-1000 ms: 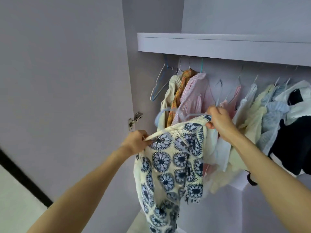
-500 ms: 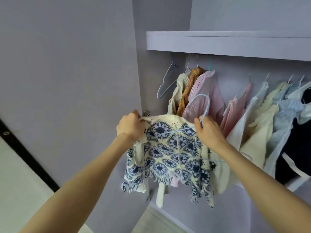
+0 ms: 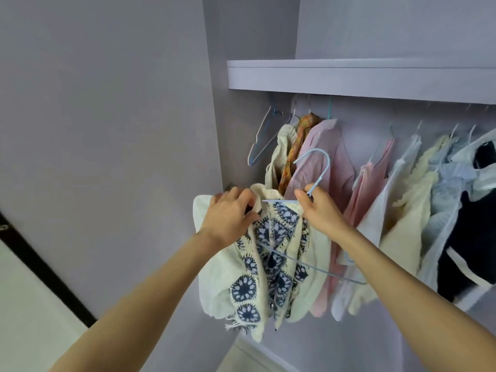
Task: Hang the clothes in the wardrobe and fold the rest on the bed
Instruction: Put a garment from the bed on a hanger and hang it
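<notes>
Both hands are raised in front of the open lilac wardrobe [image 3: 349, 79], below its shelf. The left hand [image 3: 228, 217] has its fingers curled round the top edge of a cream knitted garment with dark blue flower medallions [image 3: 268, 264], pinching the cloth near the neckline. The right hand [image 3: 319, 210] grips the neck of a pale blue wire hanger [image 3: 316, 167], whose hook stands up free in front of the hung clothes, clear of the rail. The hanger's lower bar runs slanting across the front of the garment and out past its right side. The garment hangs down from the two hands, bunched, with a fringe at its lower edge.

Behind it hang a cream top [image 3: 279, 154], an orange checked cloth [image 3: 298, 146] and a pink striped shirt [image 3: 330, 157]; farther right, a pale pink garment [image 3: 373, 183], white and cream pieces [image 3: 410, 200] and a dark navy one [image 3: 472, 237]. An empty light hanger [image 3: 261, 138] hangs at the left end of the row.
</notes>
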`<state>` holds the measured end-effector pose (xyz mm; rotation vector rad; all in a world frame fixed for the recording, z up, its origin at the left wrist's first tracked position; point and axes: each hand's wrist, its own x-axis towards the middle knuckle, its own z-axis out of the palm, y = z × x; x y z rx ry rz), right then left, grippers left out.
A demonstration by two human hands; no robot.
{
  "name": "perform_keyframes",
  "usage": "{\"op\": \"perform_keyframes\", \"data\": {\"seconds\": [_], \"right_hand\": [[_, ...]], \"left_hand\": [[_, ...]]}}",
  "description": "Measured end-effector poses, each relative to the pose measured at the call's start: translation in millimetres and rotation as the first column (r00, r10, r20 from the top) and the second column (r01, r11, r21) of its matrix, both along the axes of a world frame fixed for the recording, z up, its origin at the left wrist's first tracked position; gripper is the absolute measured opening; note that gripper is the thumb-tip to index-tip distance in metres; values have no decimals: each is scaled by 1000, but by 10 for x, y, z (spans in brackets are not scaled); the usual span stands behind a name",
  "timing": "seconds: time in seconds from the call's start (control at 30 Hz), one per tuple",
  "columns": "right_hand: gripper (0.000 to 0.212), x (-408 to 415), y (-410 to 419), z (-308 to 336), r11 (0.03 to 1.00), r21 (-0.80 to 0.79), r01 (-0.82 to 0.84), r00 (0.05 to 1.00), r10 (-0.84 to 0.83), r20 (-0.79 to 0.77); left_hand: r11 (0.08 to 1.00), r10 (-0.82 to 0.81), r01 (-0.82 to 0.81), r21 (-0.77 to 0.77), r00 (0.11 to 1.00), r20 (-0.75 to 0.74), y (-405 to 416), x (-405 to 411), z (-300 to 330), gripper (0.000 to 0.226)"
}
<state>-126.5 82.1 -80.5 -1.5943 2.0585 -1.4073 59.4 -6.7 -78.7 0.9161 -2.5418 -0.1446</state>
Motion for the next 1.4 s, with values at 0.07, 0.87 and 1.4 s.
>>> {"op": "perform_keyframes", "data": {"seconds": [0.07, 0.87, 1.4], "right_hand": [[28, -28, 12, 10, 996, 41, -79, 991, 74, 112], [33, -839, 341, -214, 892, 320, 319, 886, -161, -434], [10, -499, 176, -3, 965, 8, 261, 964, -261, -49]], "left_hand": [[996, -39, 40, 79, 999, -15, -24, -16, 8, 24], [940, 223, -272, -207, 946, -235, -179, 354, 29, 22], [919, 357, -261, 296, 870, -340, -162, 193, -90, 26]]}}
